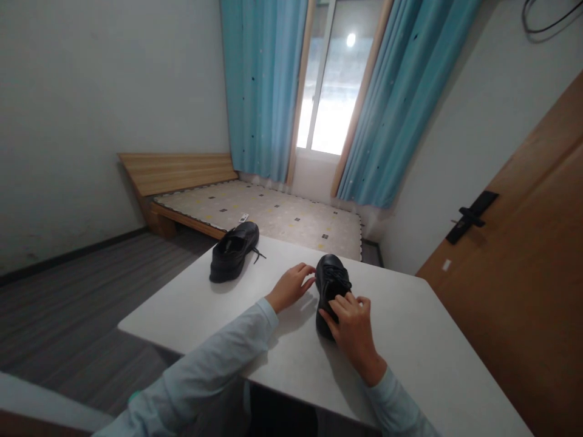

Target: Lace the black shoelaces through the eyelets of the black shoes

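The black shoe stood by the desk's far edge, long axis running near to far, toe pointing away from me. My right hand pinched its heel collar; my left hand, fingers narrowly parted, flanked the toe. A second shoe stood at the far-left corner.

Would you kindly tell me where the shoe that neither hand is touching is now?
In the head view, that black shoe sits on the white table, toward its far left, left of the left hand, with the bed behind it.

Far shoe sits left of near shoe on the table.
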Available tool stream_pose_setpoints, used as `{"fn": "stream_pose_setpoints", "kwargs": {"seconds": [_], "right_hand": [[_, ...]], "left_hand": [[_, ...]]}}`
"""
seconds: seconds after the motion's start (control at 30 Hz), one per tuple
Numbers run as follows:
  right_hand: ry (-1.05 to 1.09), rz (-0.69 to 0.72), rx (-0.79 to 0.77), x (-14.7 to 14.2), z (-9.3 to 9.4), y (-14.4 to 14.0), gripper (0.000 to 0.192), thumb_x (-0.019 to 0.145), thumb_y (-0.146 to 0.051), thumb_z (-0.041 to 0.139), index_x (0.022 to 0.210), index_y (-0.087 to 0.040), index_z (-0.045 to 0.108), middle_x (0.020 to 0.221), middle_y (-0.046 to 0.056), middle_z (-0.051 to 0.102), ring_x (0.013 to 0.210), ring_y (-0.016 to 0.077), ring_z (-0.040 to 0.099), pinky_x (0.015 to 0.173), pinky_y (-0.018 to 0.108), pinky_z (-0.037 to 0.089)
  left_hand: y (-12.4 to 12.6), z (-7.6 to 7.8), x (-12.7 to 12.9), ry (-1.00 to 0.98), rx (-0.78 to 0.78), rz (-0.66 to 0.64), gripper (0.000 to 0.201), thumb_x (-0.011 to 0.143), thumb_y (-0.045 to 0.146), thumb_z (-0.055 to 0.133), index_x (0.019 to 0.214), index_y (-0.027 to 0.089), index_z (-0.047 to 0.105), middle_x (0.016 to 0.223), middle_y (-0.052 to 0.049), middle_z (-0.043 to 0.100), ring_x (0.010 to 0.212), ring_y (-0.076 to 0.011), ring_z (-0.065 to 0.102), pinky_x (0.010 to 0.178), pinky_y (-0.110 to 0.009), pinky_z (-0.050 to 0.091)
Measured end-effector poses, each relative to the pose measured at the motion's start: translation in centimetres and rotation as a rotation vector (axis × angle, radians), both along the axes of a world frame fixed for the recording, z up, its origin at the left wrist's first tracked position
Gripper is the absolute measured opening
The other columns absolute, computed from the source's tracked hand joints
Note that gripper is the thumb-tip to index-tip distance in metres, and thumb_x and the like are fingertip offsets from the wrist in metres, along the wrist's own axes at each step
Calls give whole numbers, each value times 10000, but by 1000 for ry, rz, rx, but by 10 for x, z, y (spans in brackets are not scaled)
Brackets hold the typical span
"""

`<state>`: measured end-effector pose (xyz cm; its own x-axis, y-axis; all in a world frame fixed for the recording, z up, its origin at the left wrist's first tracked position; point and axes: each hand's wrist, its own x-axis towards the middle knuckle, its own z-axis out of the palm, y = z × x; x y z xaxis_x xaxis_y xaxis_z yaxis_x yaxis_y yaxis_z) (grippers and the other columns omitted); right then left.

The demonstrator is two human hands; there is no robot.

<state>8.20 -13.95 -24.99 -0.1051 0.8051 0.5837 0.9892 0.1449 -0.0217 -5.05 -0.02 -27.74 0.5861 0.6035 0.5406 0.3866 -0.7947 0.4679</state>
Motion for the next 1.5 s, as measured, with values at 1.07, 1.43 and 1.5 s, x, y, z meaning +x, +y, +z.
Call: {"fn": "stream_pose_setpoints", "kwargs": {"seconds": [1.07, 1.43, 1.5], "right_hand": [[260, 516, -151, 21, 48, 15, 148, 872, -326, 549, 882, -213, 643, 820, 50, 646, 780, 180, 603, 692, 305, 481], [463, 494, -110, 42, 13, 55, 321, 729, -367, 706, 981, -206, 591, 947, 80, 644, 917, 237, 604, 788, 382, 505], [515, 467, -78, 38, 5, 56, 142, 800, -311, 632, 900, -213, 609, 904, 70, 650, 889, 222, 614, 782, 372, 507]], "left_hand": [[-9, 10, -1, -168, -232, -339, 441, 792, 170, 522, 1231, 170, 481, 1267, -97, 551, 1212, -212, 480, 1062, -391, 354], [-9, 13, -3, -197, -294, -359, 562, 787, 146, 522, 1313, 186, 328, 1326, -107, 488, 1244, -198, 455, 1077, -381, 347], [-8, 11, -3, -184, -292, -343, 562, 788, 153, 519, 1317, 187, 331, 1345, -112, 467, 1260, -208, 437, 1087, -395, 332]]}}
